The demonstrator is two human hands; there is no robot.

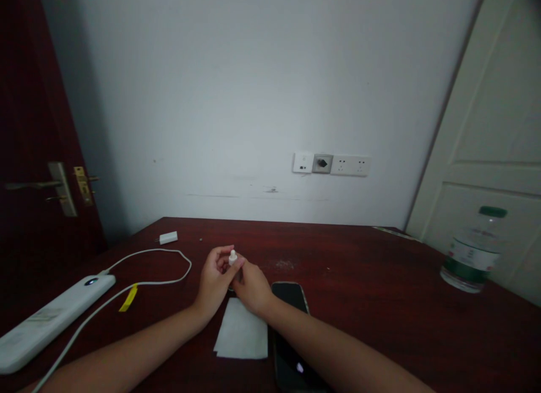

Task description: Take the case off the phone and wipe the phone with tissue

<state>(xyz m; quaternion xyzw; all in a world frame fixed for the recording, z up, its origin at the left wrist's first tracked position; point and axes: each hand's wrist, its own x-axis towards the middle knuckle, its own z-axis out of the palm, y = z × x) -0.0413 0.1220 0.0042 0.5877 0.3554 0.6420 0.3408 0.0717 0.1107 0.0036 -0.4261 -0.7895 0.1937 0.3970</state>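
Observation:
Near the middle of the dark red table, my left hand (pixel 214 280) and my right hand (pixel 252 286) meet around a small bottle with a white nozzle (pixel 233 257). The nozzle points up between my fingers; most of the bottle is hidden by them. The fingers of both hands are closed about it. Just below my hands lies a folded white tissue (pixel 243 331). A dark phone (pixel 291 297) lies flat to the right of the tissue, partly under my right forearm.
A white power bank (pixel 54 319) with a looping white cable (pixel 163 282) lies at left, near a yellow tag (pixel 129 298). Behind is a white adapter (pixel 168 238). A water bottle (pixel 473 257) stands at right. The wall (pixel 253 100) borders the table (pixel 372 303).

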